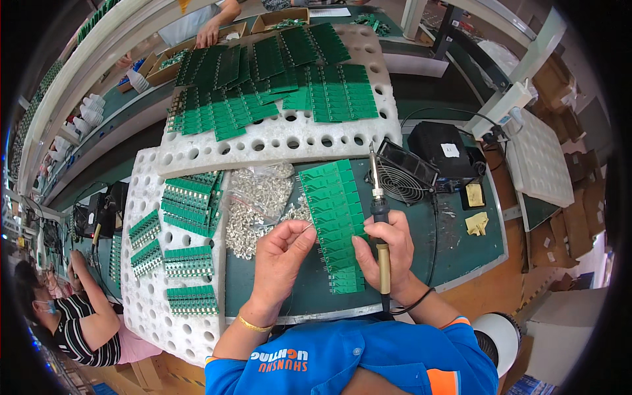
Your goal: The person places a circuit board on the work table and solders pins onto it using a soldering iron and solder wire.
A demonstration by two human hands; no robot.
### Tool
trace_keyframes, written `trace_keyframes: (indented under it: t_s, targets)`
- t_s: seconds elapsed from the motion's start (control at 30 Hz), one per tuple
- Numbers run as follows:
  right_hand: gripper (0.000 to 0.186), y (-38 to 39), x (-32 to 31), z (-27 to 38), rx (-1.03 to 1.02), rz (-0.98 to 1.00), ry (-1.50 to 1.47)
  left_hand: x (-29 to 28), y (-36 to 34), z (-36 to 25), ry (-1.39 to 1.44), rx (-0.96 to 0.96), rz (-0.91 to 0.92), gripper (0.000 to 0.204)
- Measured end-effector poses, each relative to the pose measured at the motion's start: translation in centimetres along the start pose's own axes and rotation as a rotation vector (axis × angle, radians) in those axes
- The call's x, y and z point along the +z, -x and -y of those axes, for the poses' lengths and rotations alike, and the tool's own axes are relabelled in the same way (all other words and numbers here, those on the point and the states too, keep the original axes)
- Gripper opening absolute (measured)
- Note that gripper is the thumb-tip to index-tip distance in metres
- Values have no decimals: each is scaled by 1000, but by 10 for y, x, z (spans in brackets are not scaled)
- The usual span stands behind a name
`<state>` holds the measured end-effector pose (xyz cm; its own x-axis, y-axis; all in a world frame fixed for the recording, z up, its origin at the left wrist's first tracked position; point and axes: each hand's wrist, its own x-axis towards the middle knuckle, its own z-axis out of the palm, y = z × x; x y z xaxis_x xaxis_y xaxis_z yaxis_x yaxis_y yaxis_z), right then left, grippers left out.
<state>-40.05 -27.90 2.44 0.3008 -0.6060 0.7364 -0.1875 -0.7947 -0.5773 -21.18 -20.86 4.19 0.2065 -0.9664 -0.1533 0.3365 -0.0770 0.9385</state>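
At the near edge of the green bench, the person's right hand (388, 247) is closed in a fist-like grip around the handle of a soldering iron (378, 224), which stands nearly upright with its tip pointing away, just beside the right edge of a long strip of green circuit boards (334, 220). The right thumb presses on that strip's edge. The left hand (280, 257) is curled, thumb and forefinger pinched together near the strip's left edge; whatever it pinches is too small to make out. The strip lies diagonally on the mat between both hands. Just beyond the left hand sits a clear bag of small metal parts (257, 204). To the left, a white foam tray (148, 263) carries more board strips. Right of the iron stands a small black fan (401, 174). Farther off, a larger foam slab (283, 138) holds many green boards.
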Motion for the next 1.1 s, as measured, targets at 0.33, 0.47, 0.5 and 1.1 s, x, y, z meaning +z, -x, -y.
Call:
trace_keyframes:
  t_s: [0.33, 0.47, 0.5, 1.1]
  targets:
    - [42, 4, 8, -6, 39, 14, -10, -4, 4, 2, 65, 6, 1, 14]
    - [41, 6, 12, -7, 73, 26, -26, -4, 7, 1, 79, -4, -12, 14]
    - [41, 5, 13, -9, 77, 28, -26, -4, 7, 0, 81, -8, -13, 14]
    - [32, 5, 23, -22, 128, 40, -93, 4, 5, 0, 79, 4, -24, 14]
